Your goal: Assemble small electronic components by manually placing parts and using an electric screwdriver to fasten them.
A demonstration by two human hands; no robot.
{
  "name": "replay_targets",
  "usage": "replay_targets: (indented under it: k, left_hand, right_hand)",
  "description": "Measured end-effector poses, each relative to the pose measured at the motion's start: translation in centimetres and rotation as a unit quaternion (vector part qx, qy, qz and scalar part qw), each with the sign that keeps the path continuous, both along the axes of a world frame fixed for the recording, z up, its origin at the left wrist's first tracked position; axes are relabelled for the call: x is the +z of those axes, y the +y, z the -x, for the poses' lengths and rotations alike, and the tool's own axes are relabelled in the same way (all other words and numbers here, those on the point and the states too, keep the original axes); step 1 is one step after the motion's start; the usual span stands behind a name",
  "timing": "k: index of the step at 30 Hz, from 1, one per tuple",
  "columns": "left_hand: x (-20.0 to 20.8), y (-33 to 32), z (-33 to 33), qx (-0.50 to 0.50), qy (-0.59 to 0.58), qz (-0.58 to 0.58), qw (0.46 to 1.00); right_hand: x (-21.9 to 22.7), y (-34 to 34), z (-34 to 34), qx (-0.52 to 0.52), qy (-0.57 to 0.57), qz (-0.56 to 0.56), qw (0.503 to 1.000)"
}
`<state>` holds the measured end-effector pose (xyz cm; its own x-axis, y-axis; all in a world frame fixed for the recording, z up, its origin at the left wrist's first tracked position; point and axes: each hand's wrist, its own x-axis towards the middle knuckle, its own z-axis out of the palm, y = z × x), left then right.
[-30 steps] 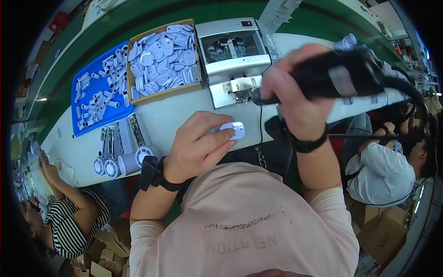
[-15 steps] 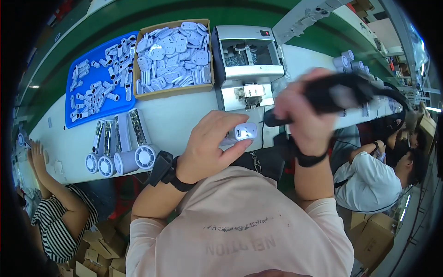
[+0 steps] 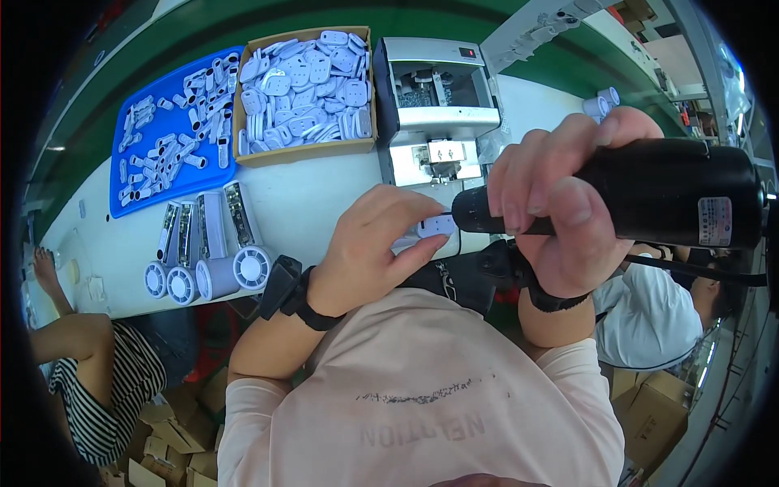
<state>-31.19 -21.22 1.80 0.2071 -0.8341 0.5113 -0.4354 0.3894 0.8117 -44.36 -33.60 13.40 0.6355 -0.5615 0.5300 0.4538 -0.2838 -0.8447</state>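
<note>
My right hand (image 3: 568,195) is wrapped round a black electric screwdriver (image 3: 665,191), which lies level with its nose toward the left. The tip meets, or comes very near, the end of a small white plastic housing (image 3: 436,226); whether it touches I cannot tell. My left hand (image 3: 377,239) pinches that housing between thumb and fingers, and most of its body is hidden by the hand. Just beyond stands a silver and black screw feeder (image 3: 438,120) with loose screws in its window.
At the back left, a cardboard box (image 3: 310,154) holds many white covers. Beside it lies a blue tray (image 3: 174,122) of small white parts. Several white fan-ended units (image 3: 219,276) with bare circuit boards stand on the white table (image 3: 304,199). Co-workers sit at left and right.
The screwdriver has come down from the feeder side, swinging level with its nose at the housing in my left hand. My left hand has barely moved. The co-worker on the left has shifted an arm.
</note>
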Motion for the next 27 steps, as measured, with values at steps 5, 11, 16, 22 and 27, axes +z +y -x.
replay_targets:
  k: [5,11,16,22,27]
  left_hand:
    - [0.1,-0.2,0.0,0.005,-0.020,0.008,1.000]
    - [-0.1,-0.1,0.6,-0.010,-0.013,0.013,1.000]
    - [-0.6,0.5,1.0,-0.036,-0.027,0.016,0.999]
    - [-1.4,1.2,1.3,-0.008,0.026,0.006,1.000]
    - [-1.3,1.5,0.9,-0.001,0.032,-0.005,0.999]
  right_hand:
    - [0.3,0.1,-0.1,-0.010,0.062,0.057,0.996]
    - [-1.0,0.8,0.8,0.009,-0.009,-0.014,1.000]
    - [-1.0,1.4,2.1,0.032,-0.082,-0.056,0.995]
    - [-2.5,-1.4,0.8,-0.114,-0.053,-0.051,0.991]
    - [-7.0,-2.9,-0.8,-0.157,0.046,-0.077,0.984]
